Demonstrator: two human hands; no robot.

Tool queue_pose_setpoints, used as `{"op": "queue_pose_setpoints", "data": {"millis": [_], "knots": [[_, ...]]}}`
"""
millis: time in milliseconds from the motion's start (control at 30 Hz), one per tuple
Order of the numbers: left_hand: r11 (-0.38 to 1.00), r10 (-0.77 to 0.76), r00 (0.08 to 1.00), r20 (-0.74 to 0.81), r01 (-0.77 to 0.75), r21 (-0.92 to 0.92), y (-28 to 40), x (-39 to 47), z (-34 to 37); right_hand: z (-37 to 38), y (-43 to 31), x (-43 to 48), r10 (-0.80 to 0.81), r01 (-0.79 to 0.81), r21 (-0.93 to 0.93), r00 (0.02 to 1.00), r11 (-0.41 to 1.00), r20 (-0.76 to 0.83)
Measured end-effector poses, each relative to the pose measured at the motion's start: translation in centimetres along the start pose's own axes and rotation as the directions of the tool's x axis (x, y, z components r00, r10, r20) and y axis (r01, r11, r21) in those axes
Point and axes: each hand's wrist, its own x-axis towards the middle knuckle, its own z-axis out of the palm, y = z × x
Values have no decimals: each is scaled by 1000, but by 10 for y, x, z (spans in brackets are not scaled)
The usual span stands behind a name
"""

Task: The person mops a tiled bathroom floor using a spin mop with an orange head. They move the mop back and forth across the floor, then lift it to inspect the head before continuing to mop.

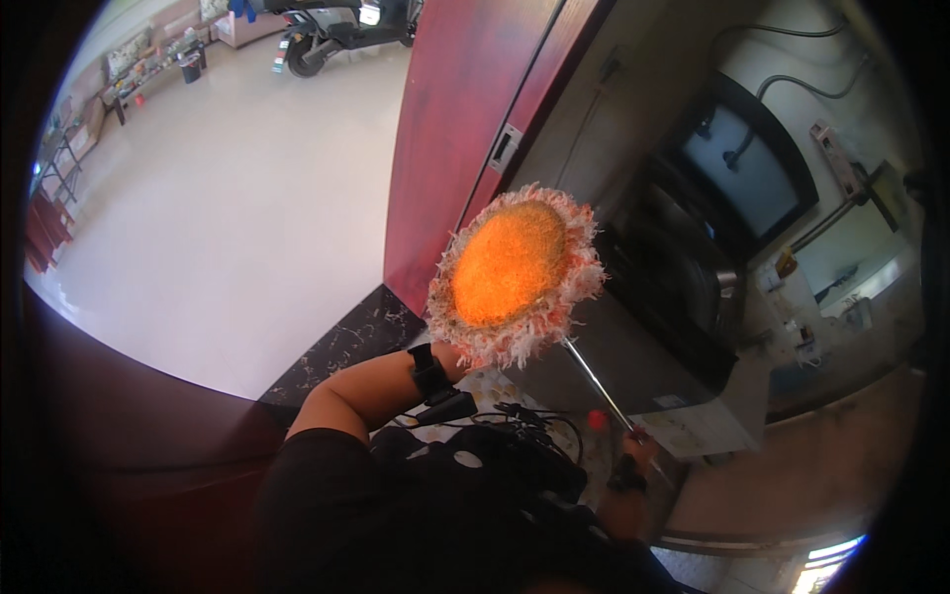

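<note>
A round spin-mop head [512, 263] is raised in front of me, its orange middle facing up and its frayed pink and white fringe spreading all around. From under it a shiny metal mop pole [594, 375] slants down to the lower right. My right hand [640, 447] grips that pole, with a black band at the wrist. My left forearm [382, 382], also wearing a black wrist strap, reaches up behind the mop head. The fringe hides my left hand, so its grip cannot be made out.
A red wooden door [460, 126] with a metal latch plate stands beside the mop. On the right is a dark washing machine [690, 260] with its lid raised. Black cables [549, 423] hang at my front. A scooter [334, 33] is parked on the pale tiled floor [223, 193] beyond a dark threshold [349, 341].
</note>
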Motion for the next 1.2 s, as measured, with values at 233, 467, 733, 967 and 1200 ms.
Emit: {"op": "queue_pose_setpoints", "data": {"millis": [233, 467, 733, 967, 1200], "knots": [[989, 56, 998, 25, -59, 132, -11, -11, 17, 16, -19, -36, 191, -108, 380, 963, 919, -189], [966, 89, 996, 17, -91, 241, -19, -14, 12, 30, -13, -71, 447, -406, 232, 878, 884, -168], [921, 141, 990, -2, -130, 367, -29, -14, -4, 39, 10, -61, 438, -301, -777, 898, 553, -36], [857, 175, 984, -12, -147, 494, -36, -16, -30, 172, 16, -136, 477, 660, -646, 458, 383, 750], [771, 148, 988, 35, -137, 622, -18, -25, -80, 268, 39, -201, 833, 290, -810, 66, 510, 549]]}}
